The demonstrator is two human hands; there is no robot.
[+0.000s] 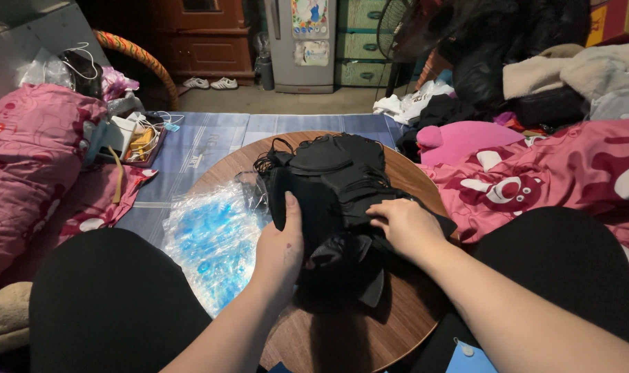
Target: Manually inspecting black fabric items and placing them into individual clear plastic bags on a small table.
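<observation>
Room: we sit on the floor of a dim, crowded room, with pink bedding (556, 179) to either side and a grey fridge (300, 45) against the far wall.
Surface: we work at a round wooden table (397, 324) set over a blue striped mat (204, 141).
Work item: a pile of black face masks (335, 176) lies on the table, stretching from under our fingers to beyond the fingertips; loose ear loops trail from its far edge.
Left hand (281, 252): the fingers are closed around a small stack of masks, thumb on the near face, the other fingers hidden behind the stack.
Right hand (404, 224): the fingers are curled and rest palm-down on the pile, fingertips pressing the top masks; we cannot tell whether they pinch one.
Beside the thumb: a clear plastic bag (211, 238) with blue print lies flat, just outside the left thumb and touching the pile.
Method, as we judge it: we should keep the left stack square, edges flush against the thumb.
Method, continued: we should lift one mask at a time with the right fingertips, taking it by the body rather than a loop.
Risk: loops near the fingertips could snag and drag neighbouring masks.
</observation>
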